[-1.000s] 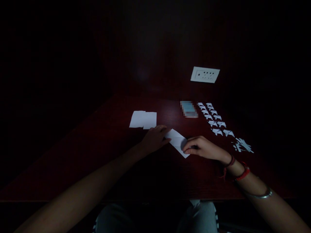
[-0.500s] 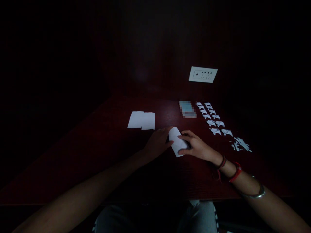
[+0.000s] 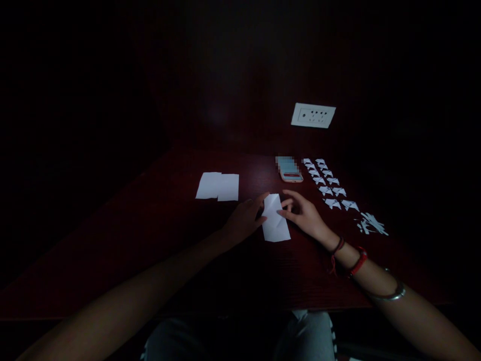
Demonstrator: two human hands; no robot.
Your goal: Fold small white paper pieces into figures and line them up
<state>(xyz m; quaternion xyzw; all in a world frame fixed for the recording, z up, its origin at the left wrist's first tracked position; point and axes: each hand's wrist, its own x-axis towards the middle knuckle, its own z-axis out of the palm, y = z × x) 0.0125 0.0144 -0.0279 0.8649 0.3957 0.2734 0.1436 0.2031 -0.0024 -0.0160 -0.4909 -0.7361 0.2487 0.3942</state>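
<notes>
A small folded piece of white paper (image 3: 276, 225) lies on the dark red table between my hands, its upper part creased into a point. My left hand (image 3: 245, 219) pinches its left edge, thumb at the side and fingertips near the top corner. On the other side, my right hand (image 3: 303, 214) has its thumb on the paper's right edge and a finger curled beside it, while the index finger is raised off the sheet. Two flat white sheets (image 3: 228, 186) lie side by side, slightly overlapping, beyond my left hand.
A phone (image 3: 291, 175), partly blurred out, rests behind the paper. Two rows of small folded paper pieces (image 3: 332, 203) run along the right side. Nearer to me is a pile of thin paper strips (image 3: 371, 224). A white socket plate (image 3: 313, 115) is on the back wall.
The paper has turned to stand straighter toward me, and its lower end now shows as a wide, flat edge. My right hand has shifted up, its index finger lifted from the sheet.
</notes>
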